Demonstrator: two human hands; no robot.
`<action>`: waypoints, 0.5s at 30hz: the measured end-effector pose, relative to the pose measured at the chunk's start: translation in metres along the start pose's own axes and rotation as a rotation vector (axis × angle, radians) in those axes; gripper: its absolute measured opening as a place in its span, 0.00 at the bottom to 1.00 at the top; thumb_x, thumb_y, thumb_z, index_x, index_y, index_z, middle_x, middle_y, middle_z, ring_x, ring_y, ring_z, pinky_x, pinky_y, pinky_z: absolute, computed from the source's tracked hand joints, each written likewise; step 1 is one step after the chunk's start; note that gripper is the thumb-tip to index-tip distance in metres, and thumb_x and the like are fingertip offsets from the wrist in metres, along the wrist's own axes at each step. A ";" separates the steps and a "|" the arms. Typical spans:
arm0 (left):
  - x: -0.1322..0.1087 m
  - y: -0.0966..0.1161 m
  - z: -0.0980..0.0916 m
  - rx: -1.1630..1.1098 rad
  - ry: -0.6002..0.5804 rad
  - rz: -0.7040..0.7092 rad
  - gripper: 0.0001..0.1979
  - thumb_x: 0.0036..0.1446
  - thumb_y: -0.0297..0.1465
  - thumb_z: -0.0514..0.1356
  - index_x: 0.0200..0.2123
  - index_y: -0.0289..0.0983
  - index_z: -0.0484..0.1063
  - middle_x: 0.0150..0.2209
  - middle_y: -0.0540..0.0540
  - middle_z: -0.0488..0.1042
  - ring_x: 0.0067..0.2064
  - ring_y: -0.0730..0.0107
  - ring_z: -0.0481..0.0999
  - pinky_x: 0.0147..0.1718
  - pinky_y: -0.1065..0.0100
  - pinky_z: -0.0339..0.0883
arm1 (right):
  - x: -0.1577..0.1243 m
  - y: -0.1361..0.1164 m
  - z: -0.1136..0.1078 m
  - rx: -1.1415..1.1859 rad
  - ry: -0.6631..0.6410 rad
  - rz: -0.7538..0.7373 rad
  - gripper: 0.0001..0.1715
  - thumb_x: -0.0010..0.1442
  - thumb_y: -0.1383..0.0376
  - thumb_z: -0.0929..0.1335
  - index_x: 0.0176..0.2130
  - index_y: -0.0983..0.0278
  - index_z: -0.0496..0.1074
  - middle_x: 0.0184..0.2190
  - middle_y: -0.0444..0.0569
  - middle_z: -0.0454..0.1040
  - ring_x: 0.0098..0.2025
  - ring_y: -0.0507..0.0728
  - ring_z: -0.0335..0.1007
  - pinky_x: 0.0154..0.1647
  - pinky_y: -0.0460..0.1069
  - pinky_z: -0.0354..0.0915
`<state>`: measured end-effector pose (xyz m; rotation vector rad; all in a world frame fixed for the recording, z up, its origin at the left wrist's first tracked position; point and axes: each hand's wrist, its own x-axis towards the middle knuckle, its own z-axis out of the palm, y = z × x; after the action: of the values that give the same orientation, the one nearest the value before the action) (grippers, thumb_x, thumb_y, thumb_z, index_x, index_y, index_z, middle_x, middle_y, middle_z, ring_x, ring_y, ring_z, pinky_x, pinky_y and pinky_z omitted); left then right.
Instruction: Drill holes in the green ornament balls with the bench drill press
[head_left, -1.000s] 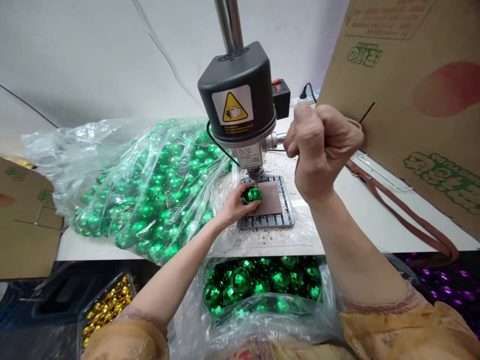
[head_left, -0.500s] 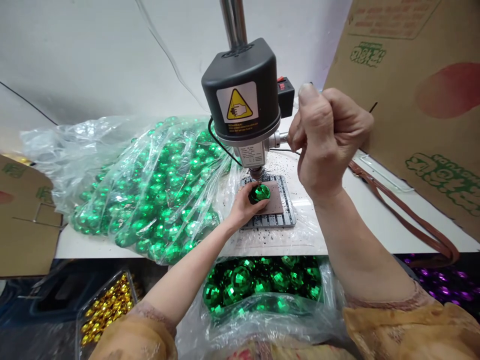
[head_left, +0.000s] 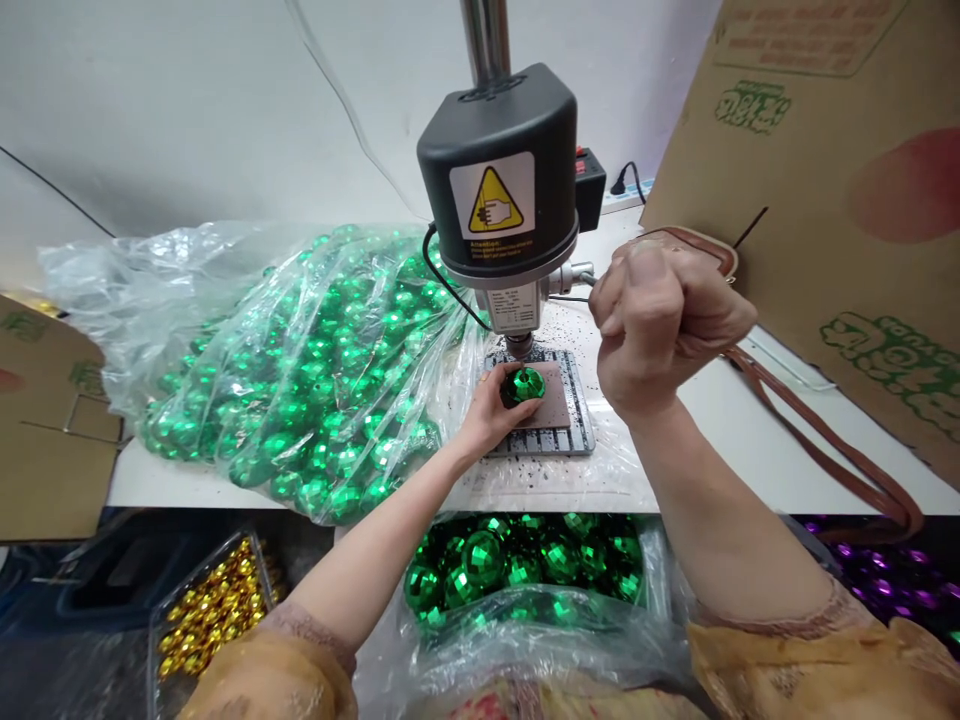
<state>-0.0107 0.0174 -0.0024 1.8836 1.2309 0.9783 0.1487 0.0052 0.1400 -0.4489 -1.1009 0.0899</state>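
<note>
A shiny green faceted ball (head_left: 526, 386) sits under the grey metal drill chuck (head_left: 519, 346) of a black-housed bench drill press (head_left: 495, 170), over a flat pinkish-brown square pad (head_left: 556, 405) on the drill's grooved grey metal base plate (head_left: 579, 441). The left hand (head_left: 495, 408) grips this ball from its left side, thumb along the near face and fingers curled around the far one, leaving the top exposed to the bit. The right hand (head_left: 664, 320) is raised and closed in a fist at the outer end of a silver metal feed lever (head_left: 582, 275), apparently gripping it, though the part inside the fist is hidden. The step in hand looks like drilling a hole in the ball from above; whether the bit has entered the surface is too small to tell. The next move seems to call for a firm, still hold from the left hand, with its fingertips clear of the bit, and smooth, measured control of the lever by the right. Dark chips are scattered about the plate on the white desk (head_left: 180, 490). Left of it, a large clear plastic bag (head_left: 112, 270) holds many more green balls (head_left: 300, 370), and others lie in clear wrapping below the desk's front edge
</note>
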 end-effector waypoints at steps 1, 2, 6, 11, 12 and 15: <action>0.000 -0.001 0.000 -0.002 0.000 -0.003 0.29 0.49 0.35 0.71 0.54 0.40 0.68 0.48 0.41 0.75 0.50 0.54 0.75 0.50 0.53 0.70 | -0.001 0.000 -0.001 -0.028 -0.002 0.006 0.30 0.66 0.59 0.65 0.18 0.63 0.50 0.15 0.40 0.49 0.17 0.46 0.48 0.22 0.49 0.48; 0.000 -0.001 0.000 -0.004 0.001 -0.007 0.29 0.49 0.35 0.71 0.54 0.40 0.68 0.48 0.41 0.75 0.50 0.54 0.75 0.51 0.53 0.70 | -0.002 0.001 -0.002 -0.047 0.001 0.008 0.30 0.66 0.59 0.65 0.18 0.63 0.50 0.15 0.40 0.49 0.18 0.46 0.48 0.23 0.49 0.50; 0.000 -0.002 0.001 -0.010 0.014 -0.015 0.29 0.49 0.36 0.71 0.54 0.40 0.68 0.49 0.41 0.75 0.51 0.53 0.75 0.51 0.53 0.70 | -0.006 0.005 -0.002 -0.047 0.027 -0.014 0.30 0.66 0.58 0.65 0.19 0.63 0.48 0.15 0.40 0.47 0.17 0.46 0.45 0.22 0.49 0.48; 0.000 0.000 0.000 -0.001 0.005 0.005 0.29 0.49 0.35 0.71 0.55 0.39 0.68 0.49 0.40 0.75 0.52 0.54 0.74 0.52 0.53 0.69 | -0.012 0.013 -0.001 0.029 0.073 -0.090 0.32 0.64 0.60 0.66 0.18 0.64 0.44 0.14 0.39 0.43 0.16 0.46 0.40 0.20 0.49 0.42; 0.000 0.000 -0.001 -0.001 0.003 0.007 0.29 0.50 0.35 0.71 0.55 0.39 0.68 0.49 0.40 0.75 0.52 0.54 0.74 0.52 0.53 0.69 | -0.013 0.014 -0.001 0.032 0.074 -0.096 0.33 0.64 0.59 0.66 0.18 0.64 0.43 0.14 0.39 0.43 0.16 0.46 0.39 0.20 0.49 0.41; 0.000 -0.001 -0.001 -0.003 0.000 0.010 0.30 0.50 0.35 0.71 0.55 0.39 0.68 0.49 0.40 0.75 0.51 0.54 0.75 0.51 0.53 0.70 | -0.014 0.015 -0.001 0.014 0.062 -0.080 0.34 0.63 0.59 0.66 0.18 0.63 0.41 0.13 0.39 0.43 0.15 0.46 0.39 0.19 0.49 0.41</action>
<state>-0.0119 0.0180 -0.0030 1.8894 1.2202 0.9851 0.1457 0.0144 0.1220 -0.3920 -1.0550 0.0133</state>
